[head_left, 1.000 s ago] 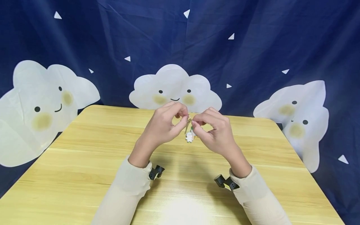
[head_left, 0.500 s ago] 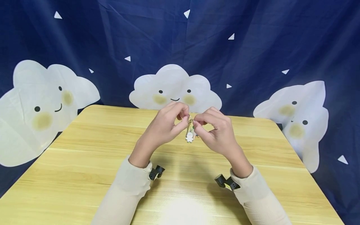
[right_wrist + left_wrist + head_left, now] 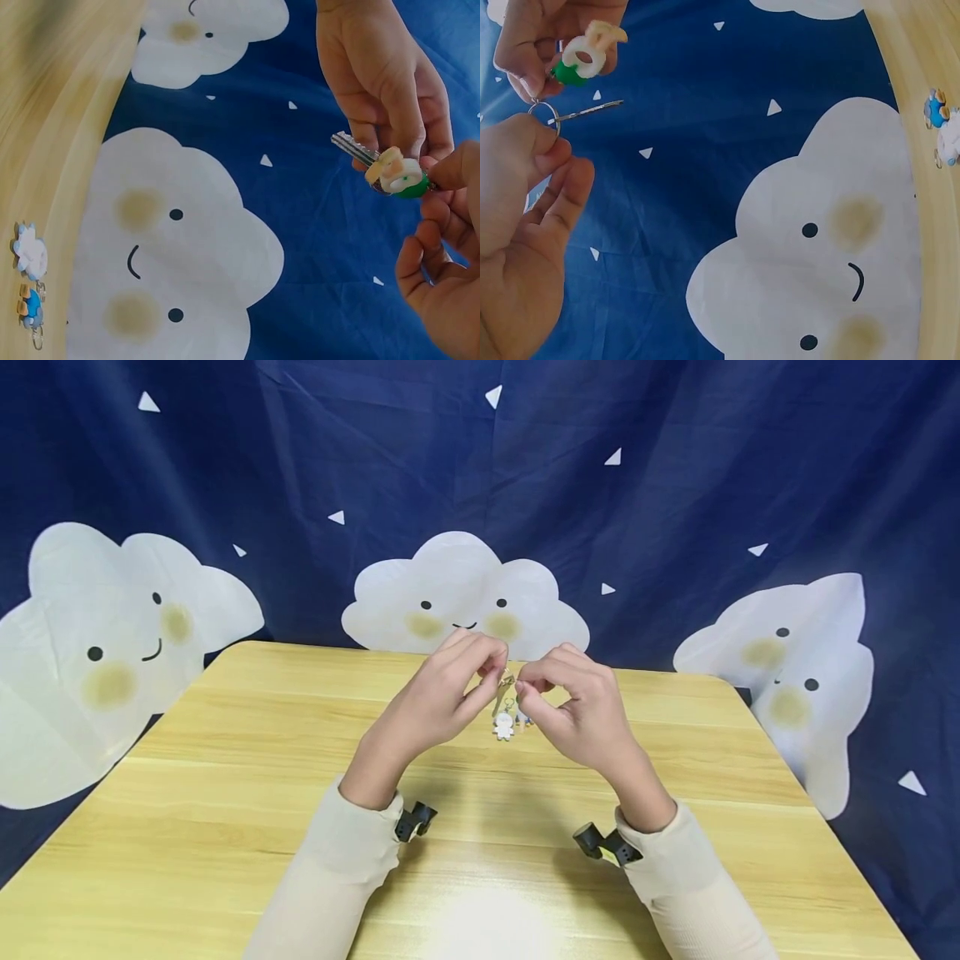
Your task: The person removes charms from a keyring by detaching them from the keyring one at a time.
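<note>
Left hand [image 3: 435,693] and right hand [image 3: 581,702] meet fingertip to fingertip above the far part of the table. Between thumb and finger, the left hand pinches a metal key ring [image 3: 557,127] with a silver key [image 3: 592,109] hanging on it. A small figure charm [image 3: 401,176], white and peach with a green part, dangles from the right hand, which pinches its metal end right at the ring. Its join with the ring is covered by the fingers. Beyond them on the table lie a white figure charm [image 3: 504,727] and a blue figure charm [image 3: 31,307].
The wooden table [image 3: 225,827] spreads under both forearms, its far edge just behind the hands. A dark blue curtain [image 3: 420,452] with white clouds and triangles hangs behind it. Black cameras [image 3: 415,822] sit on both wrists.
Both hands keep their pinch and shift only slightly, the left a little to the right. The head view has moved a touch. The ring of the white charm on the table shows more plainly.
</note>
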Demonstrator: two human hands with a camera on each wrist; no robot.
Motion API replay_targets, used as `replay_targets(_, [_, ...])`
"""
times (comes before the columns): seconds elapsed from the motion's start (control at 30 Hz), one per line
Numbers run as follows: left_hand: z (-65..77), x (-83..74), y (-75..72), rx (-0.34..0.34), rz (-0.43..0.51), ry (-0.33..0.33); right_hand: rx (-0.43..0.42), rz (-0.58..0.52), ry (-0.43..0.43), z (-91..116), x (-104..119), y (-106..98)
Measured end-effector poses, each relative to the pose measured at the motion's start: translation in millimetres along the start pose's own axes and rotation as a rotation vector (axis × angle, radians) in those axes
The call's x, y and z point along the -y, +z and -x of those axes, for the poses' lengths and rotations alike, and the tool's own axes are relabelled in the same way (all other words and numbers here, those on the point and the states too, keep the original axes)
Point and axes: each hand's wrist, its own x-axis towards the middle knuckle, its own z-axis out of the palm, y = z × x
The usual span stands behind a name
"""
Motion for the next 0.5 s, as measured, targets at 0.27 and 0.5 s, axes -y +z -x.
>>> replay_targets(0.27, [2.8,0.4,-3.6,0.011,0.014,0.022,0.016,-0.024,0.029,0.8,0.0,-0.3])
replay_targets(0.5, [1.9,-2.0,-5.0,0.008,-0.007,0.011,-0.007,-0.027,0.048,-0.6,0.3,-2.0])
